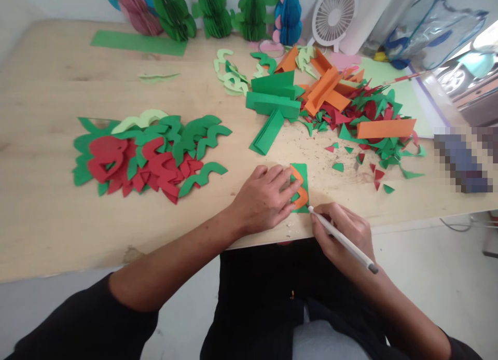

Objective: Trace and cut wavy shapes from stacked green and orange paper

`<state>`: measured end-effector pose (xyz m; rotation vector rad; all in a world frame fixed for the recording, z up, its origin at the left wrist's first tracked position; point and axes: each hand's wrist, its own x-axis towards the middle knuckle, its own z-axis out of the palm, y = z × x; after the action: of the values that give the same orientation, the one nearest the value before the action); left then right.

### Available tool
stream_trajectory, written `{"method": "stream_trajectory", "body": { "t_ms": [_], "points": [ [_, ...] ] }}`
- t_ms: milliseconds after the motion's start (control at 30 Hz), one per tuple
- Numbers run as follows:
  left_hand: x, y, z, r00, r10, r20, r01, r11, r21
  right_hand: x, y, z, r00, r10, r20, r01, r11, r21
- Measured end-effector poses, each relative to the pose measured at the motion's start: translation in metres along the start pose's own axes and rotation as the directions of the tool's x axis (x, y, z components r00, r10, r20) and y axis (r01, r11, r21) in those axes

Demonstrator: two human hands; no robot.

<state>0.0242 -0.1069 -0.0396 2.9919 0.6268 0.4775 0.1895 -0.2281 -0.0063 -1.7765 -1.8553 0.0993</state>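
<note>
My left hand lies on the table with its fingers stretched over an orange wavy paper cutout, pressing it onto a green paper rectangle. The fingers cover the cutout's left side. In my right hand is a slim white pen with a grey end, slanting up from the paper. The pen's tip meets the right edge of the cutout, near its lower part. Left of my left hand lies a heap of green wavy cutouts and red cutouts.
Folded green strips, orange strips and a pile of red and green scraps lie beyond my hands. Honeycomb paper figures, a small fan and a clear bag line the back. A green sheet lies at the back left.
</note>
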Motion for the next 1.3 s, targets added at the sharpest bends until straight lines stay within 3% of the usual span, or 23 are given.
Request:
{"method": "stream_trajectory", "body": {
  "t_ms": [1300],
  "points": [
    [0.0001,-0.0002,0.0010,1.000,0.005,-0.008,-0.005,1.000,0.005,-0.0021,-0.0058,0.0033,0.999,-0.029,0.030,0.029,1.000,-0.004]
  ]
}}
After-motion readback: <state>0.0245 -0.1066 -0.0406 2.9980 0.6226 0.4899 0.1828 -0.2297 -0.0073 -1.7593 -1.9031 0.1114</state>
